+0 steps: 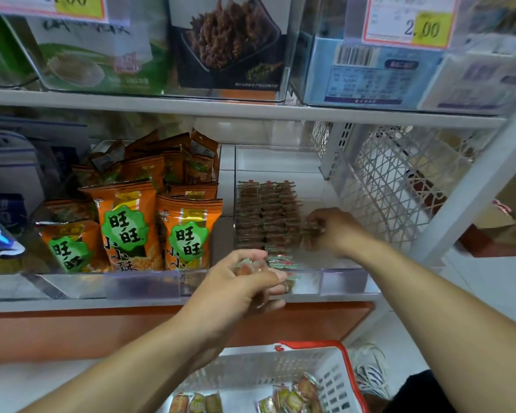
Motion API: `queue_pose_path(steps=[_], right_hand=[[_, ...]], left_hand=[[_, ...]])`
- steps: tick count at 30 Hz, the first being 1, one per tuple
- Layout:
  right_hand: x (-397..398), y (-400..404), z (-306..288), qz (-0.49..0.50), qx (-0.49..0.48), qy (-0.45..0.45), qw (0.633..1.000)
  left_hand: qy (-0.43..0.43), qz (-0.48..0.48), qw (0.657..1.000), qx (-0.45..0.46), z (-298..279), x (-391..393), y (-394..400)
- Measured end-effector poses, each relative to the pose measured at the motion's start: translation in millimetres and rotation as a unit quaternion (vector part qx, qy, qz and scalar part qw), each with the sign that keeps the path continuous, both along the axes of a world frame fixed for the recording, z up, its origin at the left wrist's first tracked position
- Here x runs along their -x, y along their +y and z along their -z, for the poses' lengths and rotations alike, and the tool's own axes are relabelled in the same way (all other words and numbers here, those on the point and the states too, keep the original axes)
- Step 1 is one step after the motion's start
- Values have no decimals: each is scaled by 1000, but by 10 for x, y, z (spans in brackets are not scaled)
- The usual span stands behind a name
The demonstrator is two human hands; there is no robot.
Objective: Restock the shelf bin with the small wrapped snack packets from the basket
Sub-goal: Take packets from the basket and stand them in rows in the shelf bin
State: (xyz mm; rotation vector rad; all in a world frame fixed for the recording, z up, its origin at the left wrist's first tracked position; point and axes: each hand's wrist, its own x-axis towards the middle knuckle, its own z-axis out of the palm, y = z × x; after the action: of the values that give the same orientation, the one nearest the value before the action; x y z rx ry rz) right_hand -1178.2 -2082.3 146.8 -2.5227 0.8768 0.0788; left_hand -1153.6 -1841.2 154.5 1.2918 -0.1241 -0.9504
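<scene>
Centre frame: left hand [245, 281] fingers curled, pinching packets [246, 268]. Right hand [331, 228] fingers pinch 1 packet [309, 229] inside shelf bin [340, 275].

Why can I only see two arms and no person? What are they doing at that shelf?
The camera sits on the person's head and looks down, so you see only their own arms. They are filling a shop shelf. The right hand reaches into the clear plastic shelf bin and presses a small wrapped snack packet against the neat brown rows of packets already there. The left hand holds a few more packets, waiting. Below stands the white plastic basket with a red rim with more packets. Left of the bin stand orange snack bags.
</scene>
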Motion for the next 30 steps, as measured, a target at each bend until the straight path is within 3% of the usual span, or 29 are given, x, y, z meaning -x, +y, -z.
queue_pose_path(steps=[4,11,15,17,19,22,25,27,30], right_hand=[[-146,18,128,-9,11,-12,1000],[-228,21,198,35,-58,1,998],[-195,40,125,27,-47,21,998],[-158,97,-14,12,14,-14,1000],[-82,248,-199,-10,52,-127,990],[154,674,-459,-73,-36,-283,956],[435,1110,-535,-151,-43,-242,958],[513,1227,-492,-153,-3,-214,965],[482,1175,-441,-148,-25,-216,965]], left_hand=[[25,-3,1000,-5,28,-18,-56],[64,-14,998,14,72,-59,-82],[131,0,989,71,19,-61,-28],[159,7,983,90,-40,-67,11],[166,5,982,94,-95,-70,34],[176,-17,978,114,-198,-42,30],[185,-46,972,137,-259,-24,20],[193,-55,968,153,-273,-29,27],[174,-40,969,170,-286,-41,44]])
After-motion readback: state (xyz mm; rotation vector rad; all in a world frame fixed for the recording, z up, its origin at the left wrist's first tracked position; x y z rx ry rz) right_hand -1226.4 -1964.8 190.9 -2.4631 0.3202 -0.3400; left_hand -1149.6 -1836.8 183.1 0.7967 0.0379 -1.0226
